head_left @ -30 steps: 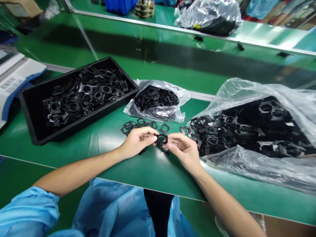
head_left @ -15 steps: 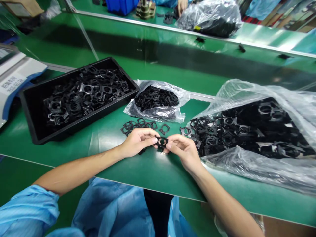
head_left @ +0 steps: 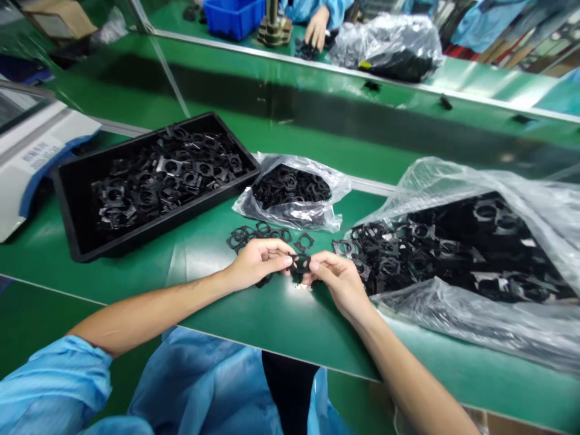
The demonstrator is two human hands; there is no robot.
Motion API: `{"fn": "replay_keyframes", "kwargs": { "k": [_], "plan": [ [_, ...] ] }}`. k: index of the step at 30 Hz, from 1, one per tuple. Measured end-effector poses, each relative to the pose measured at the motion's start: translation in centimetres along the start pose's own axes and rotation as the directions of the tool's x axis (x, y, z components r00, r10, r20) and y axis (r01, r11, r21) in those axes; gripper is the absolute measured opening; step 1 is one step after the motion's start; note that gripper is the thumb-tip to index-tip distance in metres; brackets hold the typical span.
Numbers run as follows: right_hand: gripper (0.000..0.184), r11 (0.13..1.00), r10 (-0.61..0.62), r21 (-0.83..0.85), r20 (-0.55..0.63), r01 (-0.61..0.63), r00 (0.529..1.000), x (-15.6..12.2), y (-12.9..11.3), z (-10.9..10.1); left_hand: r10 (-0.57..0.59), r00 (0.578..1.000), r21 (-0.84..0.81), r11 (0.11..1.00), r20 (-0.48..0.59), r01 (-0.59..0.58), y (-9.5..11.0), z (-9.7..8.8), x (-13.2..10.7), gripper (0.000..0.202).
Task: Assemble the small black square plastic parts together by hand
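Between both hands I hold a small black plastic frame point(head_left: 299, 263) with a round opening, just above the green table. My left hand point(head_left: 260, 263) pinches its left end between thumb and fingers. At its right end, my right hand point(head_left: 336, 275) grips it the same way. Just beyond my left hand lie several thin black rings point(head_left: 244, 234) on the table, and a loose black frame point(head_left: 304, 242) sits beside them. Part of another dark piece point(head_left: 263, 281) shows under my left hand.
A black tray point(head_left: 72, 223) full of black frames stands at left. A small clear bag point(head_left: 312, 216) of rings lies ahead, and a large open bag point(head_left: 435, 296) of frames at right. Across a low divider, a co-worker's hand point(head_left: 318, 28) touches dark parts near a blue bin point(head_left: 233, 18).
The view has shifted slightly, so the scene sits a little lower and further right. The held frame has tilted a little between my fingers. The co-worker's hand has moved left onto the dark parts.
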State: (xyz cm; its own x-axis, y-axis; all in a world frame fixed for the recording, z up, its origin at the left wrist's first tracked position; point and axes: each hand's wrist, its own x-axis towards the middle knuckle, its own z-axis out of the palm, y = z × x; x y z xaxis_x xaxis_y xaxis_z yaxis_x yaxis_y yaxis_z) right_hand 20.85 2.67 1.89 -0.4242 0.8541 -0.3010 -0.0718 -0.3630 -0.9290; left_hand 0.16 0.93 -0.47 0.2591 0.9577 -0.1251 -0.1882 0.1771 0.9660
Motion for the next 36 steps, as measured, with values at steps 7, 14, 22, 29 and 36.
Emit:
{"fn": "replay_keyframes", "kwargs": {
  "k": [7,14,22,29,36],
  "plan": [
    [0.043,0.989,-0.033,-0.141,-0.001,0.033,0.999,0.6,-0.8,-0.5,0.162,0.986,0.145,0.975,0.045,-0.167,0.2,0.8,0.6,0.009],
    [0.039,0.955,-0.171,-0.242,0.014,0.170,0.985,1.0,-1.2,-0.5,0.368,0.928,0.389,0.864,-0.056,-0.319,4.2,-0.2,0.9,0.020],
    [0.044,0.914,-0.255,-0.309,0.062,0.262,0.965,0.9,-1.3,-0.1,0.642,0.722,0.886,0.456,-0.260,-0.086,11.5,-11.2,0.5,0.019],
    [0.031,0.753,-0.442,-0.512,0.074,0.414,0.894,0.4,-0.3,0.0,0.744,0.640,0.974,0.225,-0.190,0.026,12.0,-13.9,-4.7,0.021],
    [0.015,0.401,-0.482,-0.816,0.199,0.416,0.854,0.5,-0.1,-0.9,0.397,0.831,0.862,0.158,0.391,-0.481,4.4,-5.8,-5.5,0.019]
  ]
}}
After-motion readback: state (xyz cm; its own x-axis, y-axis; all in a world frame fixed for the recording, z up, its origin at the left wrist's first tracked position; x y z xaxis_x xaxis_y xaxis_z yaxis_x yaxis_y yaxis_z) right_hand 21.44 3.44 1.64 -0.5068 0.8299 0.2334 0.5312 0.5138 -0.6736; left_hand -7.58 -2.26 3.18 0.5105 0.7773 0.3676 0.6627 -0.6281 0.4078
